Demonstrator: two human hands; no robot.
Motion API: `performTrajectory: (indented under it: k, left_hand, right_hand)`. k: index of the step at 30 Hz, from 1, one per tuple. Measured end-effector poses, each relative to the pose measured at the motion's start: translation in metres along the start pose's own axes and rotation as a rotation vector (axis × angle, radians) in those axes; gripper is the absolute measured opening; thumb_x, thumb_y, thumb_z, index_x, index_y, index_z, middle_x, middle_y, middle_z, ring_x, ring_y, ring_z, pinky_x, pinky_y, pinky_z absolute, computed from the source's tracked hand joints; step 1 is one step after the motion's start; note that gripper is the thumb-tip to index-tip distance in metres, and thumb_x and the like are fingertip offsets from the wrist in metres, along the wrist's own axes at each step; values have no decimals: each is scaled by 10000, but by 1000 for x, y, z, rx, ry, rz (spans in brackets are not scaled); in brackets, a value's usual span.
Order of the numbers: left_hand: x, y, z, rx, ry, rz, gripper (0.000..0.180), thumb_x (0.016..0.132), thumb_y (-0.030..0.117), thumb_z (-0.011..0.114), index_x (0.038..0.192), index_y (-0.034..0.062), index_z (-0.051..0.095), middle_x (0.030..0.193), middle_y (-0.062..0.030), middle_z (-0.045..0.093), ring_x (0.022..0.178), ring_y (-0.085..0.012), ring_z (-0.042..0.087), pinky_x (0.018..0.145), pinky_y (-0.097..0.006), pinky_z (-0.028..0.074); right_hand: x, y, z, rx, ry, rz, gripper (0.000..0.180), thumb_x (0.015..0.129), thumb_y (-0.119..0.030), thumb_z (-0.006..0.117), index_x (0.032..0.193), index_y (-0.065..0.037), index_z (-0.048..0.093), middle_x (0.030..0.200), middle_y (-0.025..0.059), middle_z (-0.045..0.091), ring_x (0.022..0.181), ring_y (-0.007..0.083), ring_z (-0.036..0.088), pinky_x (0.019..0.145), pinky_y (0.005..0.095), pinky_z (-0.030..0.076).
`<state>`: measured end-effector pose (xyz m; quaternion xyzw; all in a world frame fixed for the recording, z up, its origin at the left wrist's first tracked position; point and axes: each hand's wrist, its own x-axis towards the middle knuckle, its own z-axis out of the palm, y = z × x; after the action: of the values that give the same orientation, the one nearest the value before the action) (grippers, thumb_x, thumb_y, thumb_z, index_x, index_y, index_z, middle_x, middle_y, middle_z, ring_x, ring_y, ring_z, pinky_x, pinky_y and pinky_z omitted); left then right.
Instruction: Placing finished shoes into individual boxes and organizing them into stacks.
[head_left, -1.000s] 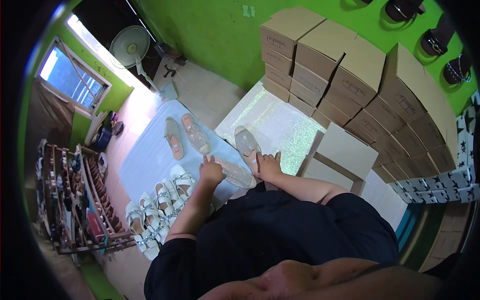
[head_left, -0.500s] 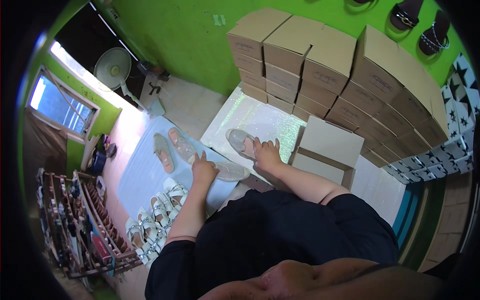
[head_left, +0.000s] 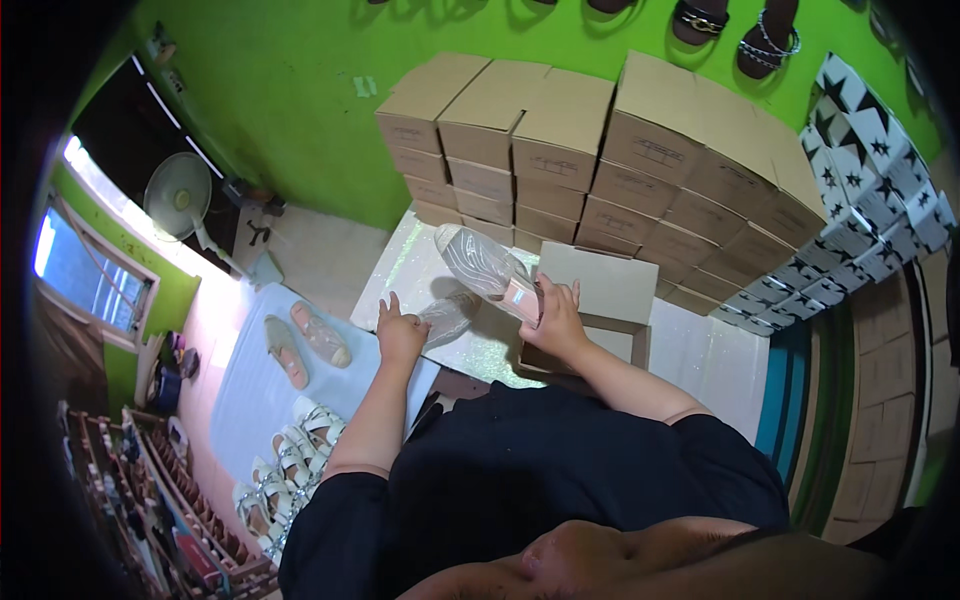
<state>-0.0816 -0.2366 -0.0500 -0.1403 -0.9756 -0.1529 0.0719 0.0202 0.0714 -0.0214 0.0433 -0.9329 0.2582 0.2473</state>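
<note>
My right hand (head_left: 558, 322) grips a beige closed-toe slip-on shoe (head_left: 478, 262) by its heel end, toe pointing to the far left. Clear plastic seems to cover this shoe. My left hand (head_left: 403, 338) pinches the end of a second plastic-wrapped shoe (head_left: 447, 318), which hangs over the white glittery table top (head_left: 400, 262). Just beyond and beside my right hand stands an open cardboard box (head_left: 632, 342) with its pale lid (head_left: 603, 277) raised. The inside of the box is partly hidden by my right hand and forearm.
Two more beige shoes (head_left: 286, 352) lie on a light-blue surface (head_left: 240, 400) at left, with several white sandals (head_left: 300, 450) nearer me. Stacked brown boxes (head_left: 560, 150) line the green wall, beside star-patterned boxes (head_left: 850, 160). A fan (head_left: 178, 195) and a shoe rack (head_left: 170, 500) stand left.
My right hand has raised its shoe off the white table and turned it. My left hand has carried its shoe from the blue surface over to the white table. The view has shifted right.
</note>
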Motion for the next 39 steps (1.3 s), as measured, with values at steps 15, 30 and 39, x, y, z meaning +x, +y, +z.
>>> performTrajectory:
  k: [15, 30, 39]
  left_hand:
    - [-11, 20, 55, 45, -146, -15, 228, 730, 365, 789, 855, 175, 808, 1510, -271, 396, 1389, -471, 372, 1134, -395, 364]
    - [-64, -5, 84, -66, -250, 61, 463, 768, 228, 698, 1188, 50, 614, 1421, -169, 532, 1369, -409, 425, 1131, -551, 319]
    - [-54, -29, 81, 64, -310, -143, 824, 770, 312, 726, 1459, 54, 355, 1557, -175, 337, 1490, -334, 209, 1181, -631, 131]
  right_hand:
    - [-45, 18, -54, 372, -47, 251, 986, 616, -150, 781, 1463, -11, 295, 1173, 228, 583, 1114, 386, 551, 1054, 452, 401]
    - [-53, 28, -54, 218, -40, 239, 985, 621, -215, 780, 1469, -57, 304, 1208, 183, 584, 1171, 375, 532, 1139, 659, 200]
    - [-50, 22, -51, 170, -97, 164, 974, 622, -201, 773, 1466, -54, 310, 1203, 182, 590, 1155, 372, 542, 1132, 680, 191]
